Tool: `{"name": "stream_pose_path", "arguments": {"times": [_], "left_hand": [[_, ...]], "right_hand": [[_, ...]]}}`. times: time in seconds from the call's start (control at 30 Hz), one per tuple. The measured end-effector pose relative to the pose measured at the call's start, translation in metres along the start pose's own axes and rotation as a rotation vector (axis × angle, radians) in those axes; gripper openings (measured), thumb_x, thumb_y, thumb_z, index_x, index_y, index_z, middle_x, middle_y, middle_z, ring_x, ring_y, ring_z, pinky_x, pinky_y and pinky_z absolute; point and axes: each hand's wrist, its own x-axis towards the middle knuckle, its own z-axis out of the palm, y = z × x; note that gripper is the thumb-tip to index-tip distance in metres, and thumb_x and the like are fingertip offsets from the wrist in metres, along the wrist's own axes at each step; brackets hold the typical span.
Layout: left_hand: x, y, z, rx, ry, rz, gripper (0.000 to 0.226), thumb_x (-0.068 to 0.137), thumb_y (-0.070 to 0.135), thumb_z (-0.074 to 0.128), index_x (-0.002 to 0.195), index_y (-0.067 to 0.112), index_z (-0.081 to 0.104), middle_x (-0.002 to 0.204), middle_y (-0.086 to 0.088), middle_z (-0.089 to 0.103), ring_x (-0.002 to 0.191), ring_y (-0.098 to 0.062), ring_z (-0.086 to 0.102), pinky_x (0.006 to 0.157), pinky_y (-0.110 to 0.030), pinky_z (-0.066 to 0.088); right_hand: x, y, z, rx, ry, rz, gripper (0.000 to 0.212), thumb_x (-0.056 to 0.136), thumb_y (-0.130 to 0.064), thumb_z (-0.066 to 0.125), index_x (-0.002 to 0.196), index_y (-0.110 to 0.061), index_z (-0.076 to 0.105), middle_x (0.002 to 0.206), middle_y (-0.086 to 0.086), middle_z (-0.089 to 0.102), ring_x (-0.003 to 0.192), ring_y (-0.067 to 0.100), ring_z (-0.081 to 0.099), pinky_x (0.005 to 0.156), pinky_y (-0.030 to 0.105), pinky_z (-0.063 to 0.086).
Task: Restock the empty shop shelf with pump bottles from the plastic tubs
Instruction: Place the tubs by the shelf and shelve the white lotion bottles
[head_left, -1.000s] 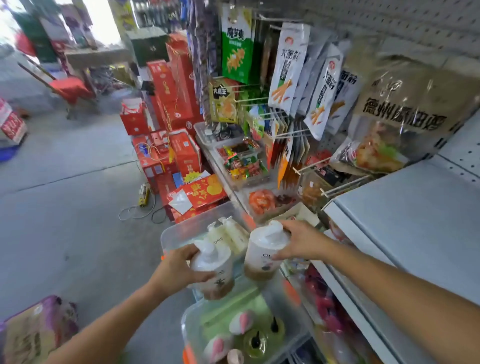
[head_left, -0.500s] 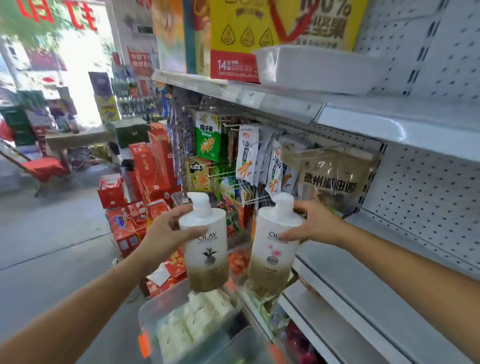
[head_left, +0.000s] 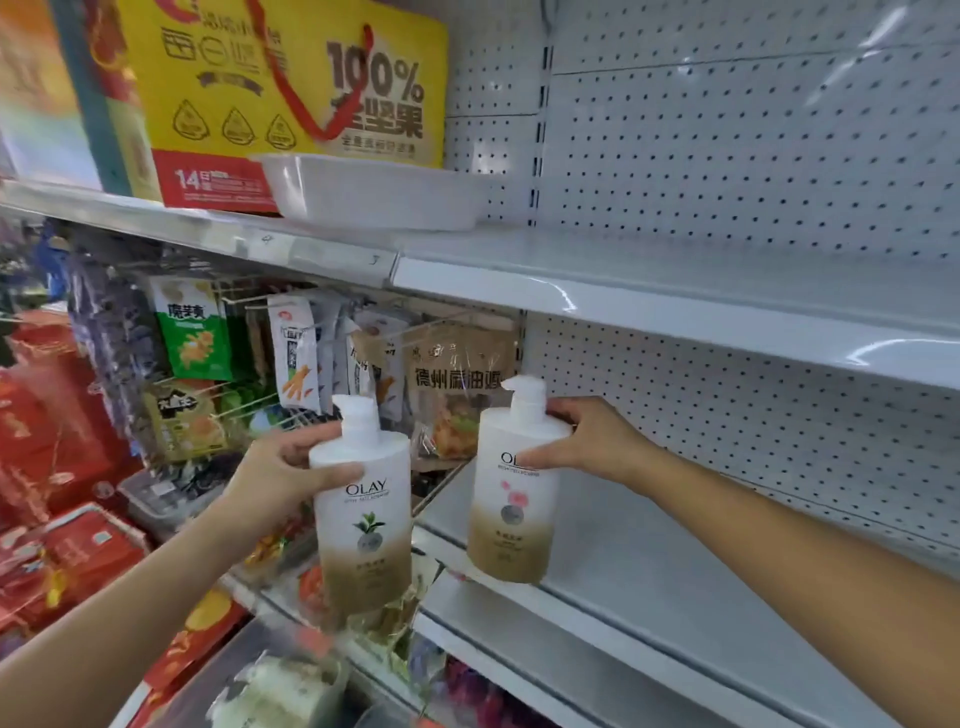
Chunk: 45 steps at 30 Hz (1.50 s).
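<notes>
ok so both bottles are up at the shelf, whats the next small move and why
Probably the right hand should push its pink-flower bottle further in and stand it on the empty shelf, since the base is only at the front edge. The left hand holds the green-leaf bottle off to the side of the board, so that one likely goes second.

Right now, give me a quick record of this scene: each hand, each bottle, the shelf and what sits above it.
left hand: grips the leaf-label pump bottle near its shoulder, upright, in front of the snack packets
right hand: grips the pink-label pump bottle at its shoulder, upright
placement: pink-label pump bottle at the front left edge of the lower shelf; resting or just above, cannot tell
upper shelf: white tray in front of a yellow box
</notes>
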Motion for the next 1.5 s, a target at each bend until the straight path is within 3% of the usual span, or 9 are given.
{"name": "stream_pose_path", "arguments": {"times": [0.1,0.27,0.43,0.73,0.9,1.1,1.23,1.4,1.5], "left_hand": [[0.006,0.011,0.032,-0.048,-0.059,0.002,0.059,0.058,0.015,0.085,0.115,0.017,0.071,0.100,0.000,0.079,0.088,-0.016,0.077,0.068,-0.023,0.061],[0.012,0.023,0.075,-0.072,-0.143,0.041,0.077,0.050,0.035,0.097,0.120,0.015,0.071,0.105,-0.004,0.079,0.094,-0.021,0.076,0.071,-0.023,0.061],[0.009,0.036,0.111,-0.050,-0.213,0.043,0.044,0.076,-0.002,0.077,0.116,0.015,0.071,0.104,-0.007,0.078,0.092,-0.022,0.076,0.069,-0.021,0.059],[0.029,0.037,0.123,-0.077,-0.348,0.056,0.065,0.060,0.031,0.091,0.122,0.021,0.073,0.114,-0.011,0.075,0.105,-0.030,0.073,0.087,-0.038,0.060],[0.054,0.029,0.117,-0.087,-0.428,0.054,0.054,0.066,0.022,0.089,0.118,0.024,0.075,0.115,-0.013,0.075,0.105,-0.034,0.072,0.092,-0.049,0.057],[0.095,0.008,0.096,-0.153,-0.503,0.058,0.088,0.040,0.043,0.100,0.119,0.017,0.072,0.111,-0.010,0.076,0.101,-0.029,0.074,0.078,-0.031,0.062],[0.125,0.002,0.078,-0.171,-0.610,0.051,0.066,0.057,0.021,0.092,0.119,0.017,0.070,0.111,-0.010,0.077,0.100,-0.026,0.075,0.073,-0.026,0.061],[0.147,-0.002,0.063,-0.240,-0.661,0.050,0.084,0.040,0.037,0.098,0.117,0.019,0.071,0.109,-0.009,0.077,0.099,-0.025,0.075,0.072,-0.025,0.061],[0.151,-0.003,0.066,-0.243,-0.726,0.048,0.062,0.063,0.016,0.092,0.120,0.016,0.069,0.109,-0.009,0.077,0.100,-0.027,0.074,0.070,-0.025,0.061]], "right_hand": [[-0.019,0.021,-0.027,0.005,0.094,0.035,0.042,0.063,-0.027,0.093,0.101,-0.028,0.075,0.093,-0.013,0.076,0.086,0.003,0.072,0.083,0.030,0.058],[-0.043,0.048,-0.071,0.025,0.160,0.052,0.041,0.063,-0.028,0.093,0.099,-0.032,0.074,0.093,-0.014,0.076,0.085,0.003,0.072,0.085,0.033,0.059],[-0.051,0.070,-0.101,0.067,0.218,0.056,0.038,0.062,-0.030,0.093,0.094,-0.037,0.074,0.090,-0.014,0.077,0.084,0.004,0.073,0.084,0.038,0.060],[-0.051,0.083,-0.110,0.099,0.301,0.088,0.035,0.061,-0.029,0.092,0.091,-0.039,0.075,0.088,-0.016,0.076,0.084,0.004,0.073,0.084,0.040,0.061],[-0.041,0.074,-0.096,0.104,0.315,0.090,0.040,0.063,-0.025,0.092,0.097,-0.037,0.075,0.092,-0.014,0.077,0.088,0.005,0.073,0.086,0.039,0.060],[-0.026,0.054,-0.059,0.121,0.367,0.121,0.043,0.065,-0.016,0.092,0.101,-0.032,0.073,0.096,-0.009,0.077,0.091,0.007,0.073,0.085,0.028,0.059],[-0.014,0.040,-0.031,0.142,0.445,0.187,0.045,0.066,-0.013,0.092,0.102,-0.031,0.072,0.096,-0.011,0.077,0.088,0.003,0.072,0.077,0.017,0.057],[-0.002,0.031,-0.016,0.138,0.496,0.228,0.048,0.068,-0.017,0.091,0.111,-0.026,0.072,0.101,-0.008,0.077,0.095,0.008,0.072,0.085,0.025,0.058],[0.007,0.034,-0.016,0.141,0.489,0.234,0.049,0.073,-0.019,0.088,0.118,-0.022,0.068,0.106,-0.007,0.075,0.097,0.007,0.071,0.086,0.027,0.056]]}}
